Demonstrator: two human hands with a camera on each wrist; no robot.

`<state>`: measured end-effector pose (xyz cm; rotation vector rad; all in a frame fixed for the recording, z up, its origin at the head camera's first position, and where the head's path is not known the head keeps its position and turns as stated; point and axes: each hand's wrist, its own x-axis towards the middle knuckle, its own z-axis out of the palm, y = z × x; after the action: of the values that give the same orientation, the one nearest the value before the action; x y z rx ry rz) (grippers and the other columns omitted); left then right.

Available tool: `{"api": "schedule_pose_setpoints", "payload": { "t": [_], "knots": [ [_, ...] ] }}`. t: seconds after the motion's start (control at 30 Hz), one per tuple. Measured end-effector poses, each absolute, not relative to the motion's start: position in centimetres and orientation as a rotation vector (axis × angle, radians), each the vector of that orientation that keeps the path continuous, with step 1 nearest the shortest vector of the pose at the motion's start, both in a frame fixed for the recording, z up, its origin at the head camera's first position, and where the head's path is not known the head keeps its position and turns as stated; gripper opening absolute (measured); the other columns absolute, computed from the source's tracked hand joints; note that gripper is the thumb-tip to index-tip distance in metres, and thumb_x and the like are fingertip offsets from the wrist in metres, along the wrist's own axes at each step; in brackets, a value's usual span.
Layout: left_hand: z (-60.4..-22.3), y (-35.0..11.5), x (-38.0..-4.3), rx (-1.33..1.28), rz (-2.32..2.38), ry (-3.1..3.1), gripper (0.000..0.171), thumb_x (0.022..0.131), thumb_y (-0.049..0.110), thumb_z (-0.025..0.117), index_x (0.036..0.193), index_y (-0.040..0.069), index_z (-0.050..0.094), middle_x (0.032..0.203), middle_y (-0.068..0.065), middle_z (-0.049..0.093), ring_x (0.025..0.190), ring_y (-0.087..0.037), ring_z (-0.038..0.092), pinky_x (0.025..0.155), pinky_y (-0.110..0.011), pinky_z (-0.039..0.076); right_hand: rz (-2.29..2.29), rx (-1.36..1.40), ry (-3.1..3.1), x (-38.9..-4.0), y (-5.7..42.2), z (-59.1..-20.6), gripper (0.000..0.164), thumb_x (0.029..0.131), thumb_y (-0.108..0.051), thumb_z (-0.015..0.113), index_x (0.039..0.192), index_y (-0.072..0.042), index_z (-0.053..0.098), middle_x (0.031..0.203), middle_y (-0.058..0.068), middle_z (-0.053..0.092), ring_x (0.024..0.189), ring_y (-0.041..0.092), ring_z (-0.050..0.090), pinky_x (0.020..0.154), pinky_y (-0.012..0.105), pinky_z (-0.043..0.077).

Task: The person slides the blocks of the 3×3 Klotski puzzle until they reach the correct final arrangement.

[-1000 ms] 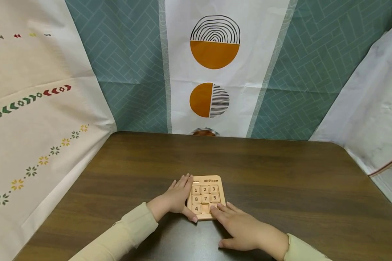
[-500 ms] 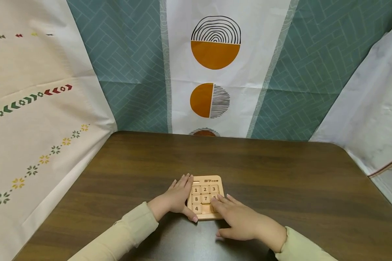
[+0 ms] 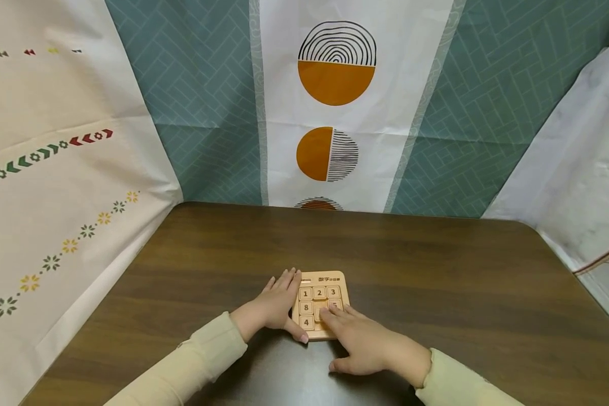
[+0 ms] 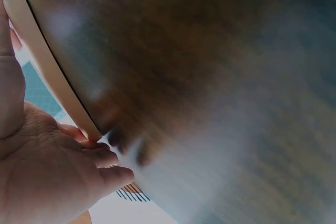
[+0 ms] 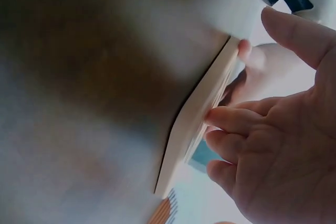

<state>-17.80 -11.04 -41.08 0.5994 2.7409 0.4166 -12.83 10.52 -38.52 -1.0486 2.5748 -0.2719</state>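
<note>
Tray of pale wood (image 3: 327,274), shallow, round-cornered, flat on a dark brown wood-grain table (image 3: 436,265), between the two hands. Contents: square pale-wood tiles (image 3: 319,292) with dark numerals. Far row reads 1, 2, 3; 8 and 4 run down the left side below the 1; 5 sits under the 3, partly covered by fingers. One numeral-hidden tile (image 3: 317,317) lies under a right fingertip, slightly lower than the 8; lower right corner hidden by the hand.

Left hand (image 3: 276,304) spans the tray's left side: fingers fairly straight toward the far corner, thumb at the near one, unclenched. Right hand (image 3: 362,341) reaches over the near right corner, fingers extended and grasping nothing, thumb off the tray. Behind: blue-green cloth (image 3: 203,101) with a white band of orange-and-black circles
</note>
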Motion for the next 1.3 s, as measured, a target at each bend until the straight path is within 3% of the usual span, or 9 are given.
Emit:
{"api": "schedule_pose_setpoints", "payload": {
  "t": [0.27, 0.67, 1.3],
  "knots": [
    [-41.2, -11.1, -17.9, 0.589, 0.417, 2.735, 0.135, 0.056, 0.06, 0.083, 0.15, -0.004, 0.011, 0.157, -0.023, 0.01, 0.146, -0.034, 0.01, 0.115, -0.053, 0.015, -0.301, -1.076, 2.537, -11.6, 11.1, -38.2, 0.087, 0.081, -0.045, 0.069, 0.147, -0.001, 0.033, 0.151, 0.017, 0.034, 0.142, 0.031, 0.027, 0.113, 0.049, 0.024],
    [-41.6, -11.2, -17.8, 0.596, 0.425, 2.719, 0.135, 0.056, 0.06, 0.083, 0.151, -0.003, 0.01, 0.158, -0.022, 0.008, 0.146, -0.033, 0.008, 0.116, -0.052, 0.014, -0.429, -0.951, 2.614, -12.8, 11.8, -38.7, 0.086, 0.085, -0.041, 0.067, 0.145, 0.008, 0.029, 0.151, 0.022, 0.031, 0.143, 0.033, 0.025, 0.115, 0.05, 0.019],
    [-41.1, -11.1, -17.9, 0.597, 0.426, 2.728, 0.134, 0.057, 0.06, 0.083, 0.151, -0.003, 0.011, 0.157, -0.022, 0.009, 0.146, -0.035, 0.009, 0.116, -0.053, 0.014, -0.419, -0.98, 2.569, -12.6, 10.2, -38.3, 0.088, 0.085, -0.042, 0.065, 0.147, 0.006, 0.026, 0.154, 0.02, 0.026, 0.144, 0.033, 0.021, 0.115, 0.05, 0.019]
  ]
}}
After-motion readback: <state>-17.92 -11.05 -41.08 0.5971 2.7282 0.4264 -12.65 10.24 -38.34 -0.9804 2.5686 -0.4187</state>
